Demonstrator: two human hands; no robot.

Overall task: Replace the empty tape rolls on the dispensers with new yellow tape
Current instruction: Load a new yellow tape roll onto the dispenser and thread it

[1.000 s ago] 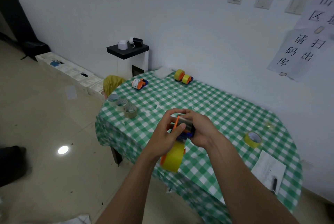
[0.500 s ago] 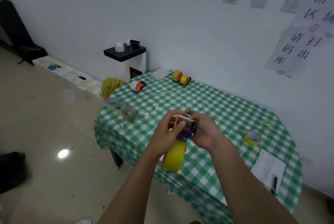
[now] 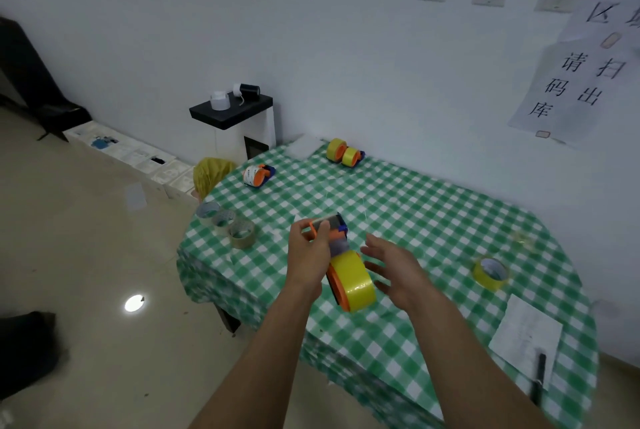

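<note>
The left hand (image 3: pixel 309 252) grips an orange dispenser (image 3: pixel 337 255) above the bench (image 3: pixel 433 220), hiding part of its handle; a yellow roll (image 3: pixel 356 281) sits on its hub. The right hand (image 3: pixel 398 272) hovers just beside the roll, fingers spread, holding nothing. A loose yellow roll (image 3: pixel 491 273) lies to the right. Three empty cores (image 3: pixel 227 224) stand at the left edge. Two more dispensers (image 3: pixel 344 153) (image 3: pixel 258 175) rest further back; the nearer one's label is unreadable. The wall sign (image 3: pixel 585 78), cut off at the frame, reads "请扫码出库".
</note>
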